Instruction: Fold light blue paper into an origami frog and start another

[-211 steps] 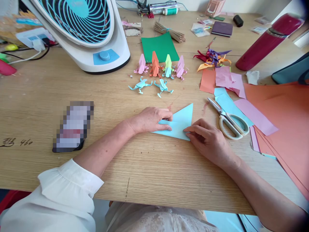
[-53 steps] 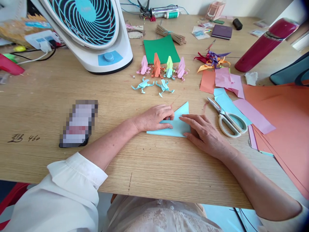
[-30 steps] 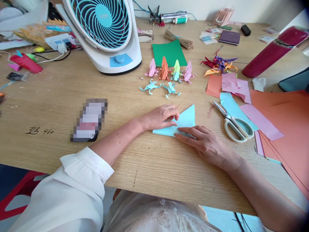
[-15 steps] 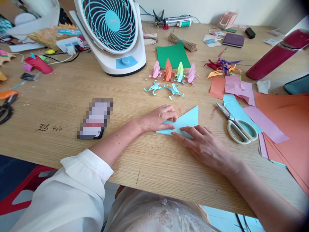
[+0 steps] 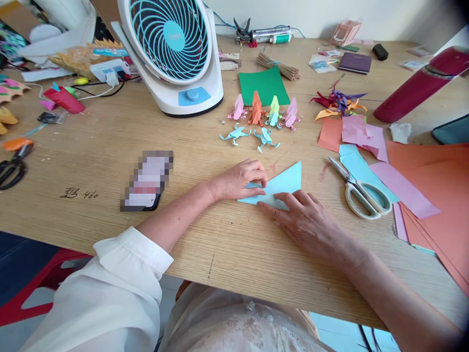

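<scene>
A light blue sheet of paper (image 5: 287, 177), folded to a triangle, lies flat on the table in front of me. My left hand (image 5: 245, 180) rests on its left part, fingers curled and the thumb close to the fingertips, gripping the paper there. Along the lower right edge my right hand (image 5: 302, 212) lies with stretched fingers, pressing the paper down. Its thumb reaches left under the lower edge, near my left thumb. Part of the sheet is hidden beneath both hands. Beyond it stand folded paper frogs, among them an orange one (image 5: 256, 108) and a blue one (image 5: 266, 137).
Scissors (image 5: 357, 188) lie right of my right hand, beside paper scraps and orange sheets (image 5: 432, 171). A phone (image 5: 146, 181) lies to the left. Farther back are a fan (image 5: 179, 58), a green sheet (image 5: 262, 85) and a red flask (image 5: 417, 88).
My right thumb has slid slightly left along the paper's lower edge. My left hand stays almost in place, and the whole view has shifted a little.
</scene>
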The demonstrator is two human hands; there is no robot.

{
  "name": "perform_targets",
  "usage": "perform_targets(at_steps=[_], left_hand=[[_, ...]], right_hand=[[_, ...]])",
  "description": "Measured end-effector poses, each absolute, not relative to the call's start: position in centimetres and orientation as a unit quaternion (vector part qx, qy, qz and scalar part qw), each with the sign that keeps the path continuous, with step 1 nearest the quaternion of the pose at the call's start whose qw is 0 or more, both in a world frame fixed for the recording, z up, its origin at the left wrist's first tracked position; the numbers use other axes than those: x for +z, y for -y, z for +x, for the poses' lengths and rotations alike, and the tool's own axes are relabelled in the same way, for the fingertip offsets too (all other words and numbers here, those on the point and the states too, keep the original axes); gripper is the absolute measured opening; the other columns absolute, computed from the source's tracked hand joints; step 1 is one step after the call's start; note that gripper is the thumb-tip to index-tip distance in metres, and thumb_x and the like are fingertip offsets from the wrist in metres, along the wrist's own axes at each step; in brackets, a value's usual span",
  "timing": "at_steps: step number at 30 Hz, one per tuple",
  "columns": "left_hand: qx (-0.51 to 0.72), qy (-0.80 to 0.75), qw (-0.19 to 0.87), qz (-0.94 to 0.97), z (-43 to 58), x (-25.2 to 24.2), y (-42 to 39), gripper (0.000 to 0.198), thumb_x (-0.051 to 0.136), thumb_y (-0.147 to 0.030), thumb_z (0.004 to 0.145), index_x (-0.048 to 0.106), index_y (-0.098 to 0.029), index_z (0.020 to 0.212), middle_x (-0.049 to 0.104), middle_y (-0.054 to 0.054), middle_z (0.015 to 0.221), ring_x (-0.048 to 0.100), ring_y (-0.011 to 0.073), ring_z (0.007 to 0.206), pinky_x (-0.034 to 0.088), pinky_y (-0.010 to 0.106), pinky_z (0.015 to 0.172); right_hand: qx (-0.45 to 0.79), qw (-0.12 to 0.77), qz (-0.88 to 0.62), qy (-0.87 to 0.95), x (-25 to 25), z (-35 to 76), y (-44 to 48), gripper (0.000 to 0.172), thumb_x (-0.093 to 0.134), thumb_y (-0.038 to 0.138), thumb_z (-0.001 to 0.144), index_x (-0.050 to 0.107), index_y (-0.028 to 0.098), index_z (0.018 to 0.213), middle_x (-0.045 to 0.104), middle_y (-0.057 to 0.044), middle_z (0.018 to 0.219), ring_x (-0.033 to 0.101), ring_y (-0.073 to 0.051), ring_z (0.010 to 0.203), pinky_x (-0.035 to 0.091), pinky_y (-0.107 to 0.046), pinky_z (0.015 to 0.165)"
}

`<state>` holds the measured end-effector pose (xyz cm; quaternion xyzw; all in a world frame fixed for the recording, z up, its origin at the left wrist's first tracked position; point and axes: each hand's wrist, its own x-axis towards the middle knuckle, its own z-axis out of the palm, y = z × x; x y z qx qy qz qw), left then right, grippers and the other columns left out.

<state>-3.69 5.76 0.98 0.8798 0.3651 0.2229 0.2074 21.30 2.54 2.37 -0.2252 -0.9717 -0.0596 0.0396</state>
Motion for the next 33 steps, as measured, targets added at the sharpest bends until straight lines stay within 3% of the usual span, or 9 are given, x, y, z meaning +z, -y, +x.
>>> perform_targets(at_steps=[9,16,23,33], left_hand=[[0.135,-0.436,0.249,0.854,-5.9,2.5,-5.2,0.036,0.081,-0.040,0.071,0.065,-0.024,0.099,0.053,0.006,0.121,0.043,0.0266,0.119,0.034,0.044,0.104],[0.078,-0.454,0.276,0.844,-6.7,3.4,-4.8,0.037,0.080,-0.034,0.071,0.062,-0.022,0.101,0.033,0.009,0.150,0.022,0.0308,0.144,0.023,0.047,0.115],[0.036,-0.472,0.287,0.833,-6.6,3.7,-4.7,0.037,0.077,-0.030,0.075,0.059,-0.022,0.107,0.023,0.009,0.159,0.008,0.0321,0.150,0.015,0.051,0.118],[0.060,-0.446,0.270,0.851,-6.8,3.2,-4.6,0.037,0.076,-0.031,0.077,0.057,-0.024,0.108,0.022,0.008,0.159,0.010,0.0333,0.149,0.020,0.055,0.116]], right_hand=[[-0.045,0.029,-0.226,0.973,2.3,21.4,-2.6,0.047,0.047,0.028,0.097,0.044,0.034,0.144,0.057,-0.012,0.118,0.049,-0.026,0.087,0.043,-0.040,0.070],[-0.039,0.021,-0.231,0.972,2.4,21.5,-2.6,0.046,0.044,0.030,0.100,0.042,0.035,0.145,0.055,-0.011,0.119,0.049,-0.024,0.089,0.042,-0.038,0.074],[-0.050,0.009,-0.231,0.972,2.2,21.5,-2.6,0.048,0.047,0.029,0.098,0.041,0.034,0.145,0.056,-0.011,0.119,0.049,-0.025,0.089,0.042,-0.038,0.074],[-0.033,0.021,-0.230,0.972,2.3,21.5,-2.6,0.044,0.042,0.030,0.100,0.044,0.032,0.144,0.056,-0.012,0.121,0.051,-0.025,0.091,0.041,-0.039,0.074]])
